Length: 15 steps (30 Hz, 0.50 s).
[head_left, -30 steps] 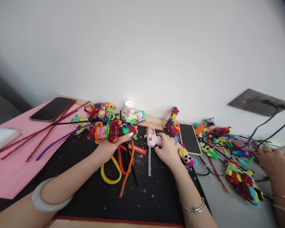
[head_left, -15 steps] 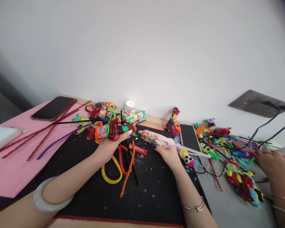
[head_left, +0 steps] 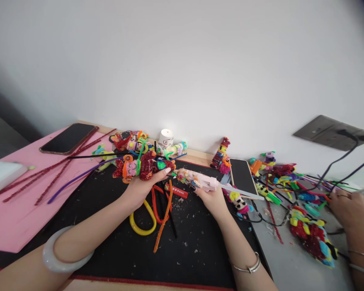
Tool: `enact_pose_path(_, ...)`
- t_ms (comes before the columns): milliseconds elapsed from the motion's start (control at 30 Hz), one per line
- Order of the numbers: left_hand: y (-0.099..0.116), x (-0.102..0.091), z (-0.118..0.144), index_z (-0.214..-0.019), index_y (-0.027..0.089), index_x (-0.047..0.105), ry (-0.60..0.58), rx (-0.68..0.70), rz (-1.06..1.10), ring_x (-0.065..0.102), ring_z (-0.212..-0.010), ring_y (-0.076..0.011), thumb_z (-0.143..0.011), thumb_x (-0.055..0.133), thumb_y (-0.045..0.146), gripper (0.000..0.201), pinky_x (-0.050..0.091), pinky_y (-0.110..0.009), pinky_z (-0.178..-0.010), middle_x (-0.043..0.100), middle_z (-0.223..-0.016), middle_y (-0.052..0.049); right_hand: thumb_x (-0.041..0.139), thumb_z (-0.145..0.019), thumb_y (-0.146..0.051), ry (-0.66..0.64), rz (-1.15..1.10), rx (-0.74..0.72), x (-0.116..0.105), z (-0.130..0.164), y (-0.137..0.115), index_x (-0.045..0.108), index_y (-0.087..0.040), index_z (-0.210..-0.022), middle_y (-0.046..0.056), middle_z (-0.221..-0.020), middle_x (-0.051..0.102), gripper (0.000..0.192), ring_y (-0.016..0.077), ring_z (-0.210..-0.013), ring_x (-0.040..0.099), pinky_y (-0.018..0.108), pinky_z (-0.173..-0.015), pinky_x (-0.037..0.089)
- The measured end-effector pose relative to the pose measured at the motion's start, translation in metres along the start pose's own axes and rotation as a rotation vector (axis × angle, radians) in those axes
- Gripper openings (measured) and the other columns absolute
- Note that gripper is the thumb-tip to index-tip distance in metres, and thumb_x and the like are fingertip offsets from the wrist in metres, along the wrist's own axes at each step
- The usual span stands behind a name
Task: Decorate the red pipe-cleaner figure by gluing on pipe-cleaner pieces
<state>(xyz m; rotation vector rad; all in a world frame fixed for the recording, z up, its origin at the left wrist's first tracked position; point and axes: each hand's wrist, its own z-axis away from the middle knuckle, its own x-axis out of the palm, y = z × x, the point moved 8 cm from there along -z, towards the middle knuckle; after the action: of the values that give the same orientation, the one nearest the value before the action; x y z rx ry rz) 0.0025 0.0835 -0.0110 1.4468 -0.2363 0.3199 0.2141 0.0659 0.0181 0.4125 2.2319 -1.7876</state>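
Note:
My left hand [head_left: 139, 189] holds a fuzzy pipe-cleaner figure [head_left: 145, 166] in red, orange and green above the black mat [head_left: 109, 226]. My right hand [head_left: 210, 199] grips a pink glue gun [head_left: 200, 181] held level, its glue-crusted nozzle pointing left and almost touching the figure's right end. A clear glue stick [head_left: 241, 191] juts out of the gun's back toward the right. Loose yellow, red and orange pipe cleaners [head_left: 151, 212] lie on the mat under both hands.
A pink board [head_left: 15, 214] with a phone [head_left: 67, 138] and dark red stems lies at left. Finished figures and a white tape roll [head_left: 165, 138] line the wall. A second phone [head_left: 242, 176], cables and another person's hand [head_left: 348, 208] with more figures are at right.
My right hand has lifted the glue gun off the mat, turned it level and brought its nozzle leftward to the figure. My left hand has stayed nearly still.

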Motion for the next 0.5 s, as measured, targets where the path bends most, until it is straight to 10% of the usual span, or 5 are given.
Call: enact_pose_path(500, 0.0003, 0.0009, 0.0006, -0.092, 0.020, 0.073, -0.008, 0.018, -0.060, 0.063, -0.109, -0.0307, -0.063, 0.079, 0.039, 0.035, 0.050, -0.045, -0.098, 0.074, -0.106, -0.006, 0.067, -0.066, -0.030, 0.016, 0.003, -0.020, -0.0016, 0.0001, -0.0026, 0.065, -0.018, -0.086, 0.007, -0.083, 0.075, 0.023, 0.0242, -0.075, 0.069, 0.036, -0.068, 0.056)
